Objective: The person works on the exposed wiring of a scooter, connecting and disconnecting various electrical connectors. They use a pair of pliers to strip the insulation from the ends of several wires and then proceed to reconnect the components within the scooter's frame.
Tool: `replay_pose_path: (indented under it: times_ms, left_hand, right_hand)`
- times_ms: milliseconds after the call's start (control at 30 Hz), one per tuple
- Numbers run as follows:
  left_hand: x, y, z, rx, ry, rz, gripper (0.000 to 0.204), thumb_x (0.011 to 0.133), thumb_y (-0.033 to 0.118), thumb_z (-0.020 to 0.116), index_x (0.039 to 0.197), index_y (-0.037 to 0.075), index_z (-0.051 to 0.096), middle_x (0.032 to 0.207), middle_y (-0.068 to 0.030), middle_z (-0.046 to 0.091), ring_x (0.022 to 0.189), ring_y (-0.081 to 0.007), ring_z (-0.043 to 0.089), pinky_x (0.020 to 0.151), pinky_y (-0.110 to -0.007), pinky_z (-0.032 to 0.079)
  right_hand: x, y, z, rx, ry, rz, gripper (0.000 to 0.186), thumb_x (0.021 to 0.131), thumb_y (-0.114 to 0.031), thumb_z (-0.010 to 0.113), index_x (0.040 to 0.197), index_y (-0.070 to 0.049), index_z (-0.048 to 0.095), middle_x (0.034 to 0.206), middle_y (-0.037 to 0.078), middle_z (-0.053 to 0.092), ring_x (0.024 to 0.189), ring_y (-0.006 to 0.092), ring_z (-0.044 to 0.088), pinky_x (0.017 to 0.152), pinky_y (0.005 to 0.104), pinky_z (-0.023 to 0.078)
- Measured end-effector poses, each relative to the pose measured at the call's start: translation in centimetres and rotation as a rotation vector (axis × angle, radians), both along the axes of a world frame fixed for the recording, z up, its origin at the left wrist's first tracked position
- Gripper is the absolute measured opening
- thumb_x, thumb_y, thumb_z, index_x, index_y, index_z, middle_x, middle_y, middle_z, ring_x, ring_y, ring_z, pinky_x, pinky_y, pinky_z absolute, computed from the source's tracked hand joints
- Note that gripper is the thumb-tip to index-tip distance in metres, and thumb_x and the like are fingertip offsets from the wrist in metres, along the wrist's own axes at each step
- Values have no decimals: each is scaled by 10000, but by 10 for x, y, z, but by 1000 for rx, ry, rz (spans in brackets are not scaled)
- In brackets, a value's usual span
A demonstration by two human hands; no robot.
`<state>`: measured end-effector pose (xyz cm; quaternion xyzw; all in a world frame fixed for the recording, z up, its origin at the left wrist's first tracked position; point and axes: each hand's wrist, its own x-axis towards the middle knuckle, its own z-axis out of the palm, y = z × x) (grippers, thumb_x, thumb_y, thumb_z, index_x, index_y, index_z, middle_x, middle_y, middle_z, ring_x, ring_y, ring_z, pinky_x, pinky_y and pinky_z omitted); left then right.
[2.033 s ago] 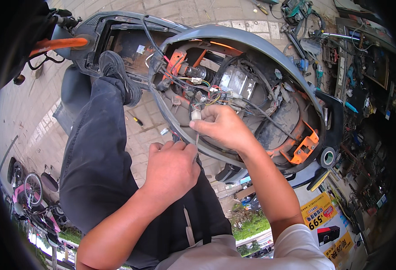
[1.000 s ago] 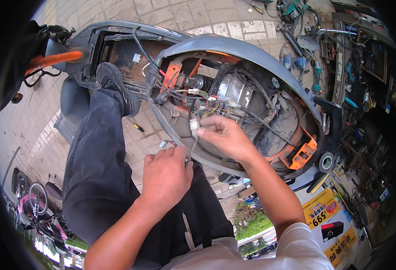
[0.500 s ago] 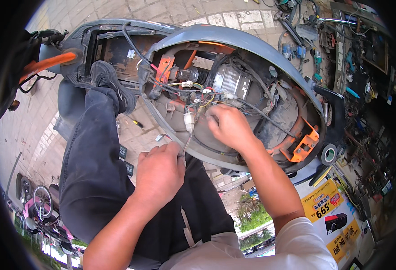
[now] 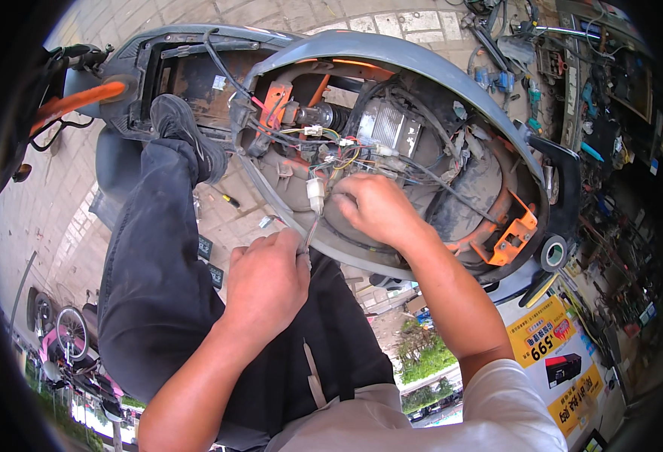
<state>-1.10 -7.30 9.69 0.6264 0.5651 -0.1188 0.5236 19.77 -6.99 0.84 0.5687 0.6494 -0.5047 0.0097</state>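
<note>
Below the rim of a scooter's open grey body, my left hand is closed on a thin bundle of wires. These wires run up into a white plug connector. Just right of that connector, my right hand has its fingers curled together, and what they hold, if anything, is hidden. Above both hands lies a tangle of coloured wires with a smaller white connector. Behind it sits a finned silver metal box, joined to thick black cables.
My left shoe is against the scooter's footboard area. An orange bracket stands at the body's right end. A yellow-and-black screwdriver lies on the paving. Tools and parts clutter the right side, near a yellow-and-white poster.
My right hand has shifted slightly left and down, nearer the white plug connector. My left hand has barely moved and keeps its grip on the wires.
</note>
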Motion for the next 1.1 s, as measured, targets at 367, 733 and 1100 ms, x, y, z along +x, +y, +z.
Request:
replay_pose_path:
  times_ms: [367, 733, 1100]
  left_hand:
    - [-2, -5, -2, -1, -21, 23, 121, 861, 99, 601, 950, 30, 558, 844, -122, 667, 886, -335, 626, 771, -465, 421]
    - [-2, -5, -1, -20, -21, 38, 89, 867, 126, 592, 890, 47, 560, 881, -117, 659, 890, -319, 618, 802, -463, 413]
    - [-2, -5, -2, -7, -17, 12, 104, 864, 115, 593, 933, 46, 558, 863, -110, 660, 907, -323, 622, 789, -466, 412]
  right_hand:
    - [-2, 2, 3, -9, 0, -26, 135, 824, -128, 636, 889, -14, 668, 865, 190, 661, 821, 395, 635, 742, 453, 509]
    - [-2, 3, 0, -16, 23, -55, 120, 806, -127, 638, 830, -10, 648, 851, 188, 655, 813, 399, 634, 737, 472, 509]
    - [-2, 5, 3, -34, 3, -55, 125, 800, -129, 642, 849, -15, 661, 858, 186, 660, 814, 405, 633, 740, 472, 508]
